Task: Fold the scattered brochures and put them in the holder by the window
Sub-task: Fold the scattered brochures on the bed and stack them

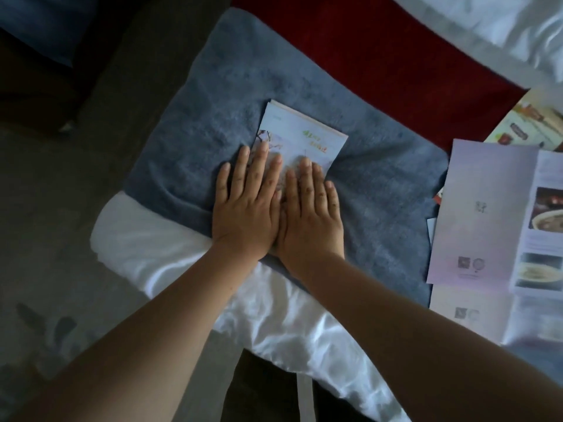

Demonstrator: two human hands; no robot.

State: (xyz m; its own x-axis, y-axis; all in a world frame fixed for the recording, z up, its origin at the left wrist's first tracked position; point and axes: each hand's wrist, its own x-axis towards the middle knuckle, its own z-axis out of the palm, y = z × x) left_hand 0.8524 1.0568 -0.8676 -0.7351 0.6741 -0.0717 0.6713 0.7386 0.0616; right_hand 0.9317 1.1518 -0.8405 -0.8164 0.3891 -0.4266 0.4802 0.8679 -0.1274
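Observation:
A folded pale-blue brochure (300,132) with green and orange lettering lies on a blue-grey towel (219,86). My left hand (248,205) and my right hand (310,213) lie flat side by side on its near half, palms down, fingers stretched out and pressing on it. The brochure's near edge is hidden under my hands. An unfolded pale-lilac brochure (484,208) with food pictures lies to the right, overlapping another (469,312) below it. A yellowish brochure (530,123) lies at the far right. The holder is not in view.
The towel rests on a bed with white sheets (170,248) and a dark red runner (380,56) across it. Grey patterned carpet (45,239) spreads to the left, past the bed's corner. White bedding (502,22) fills the top right.

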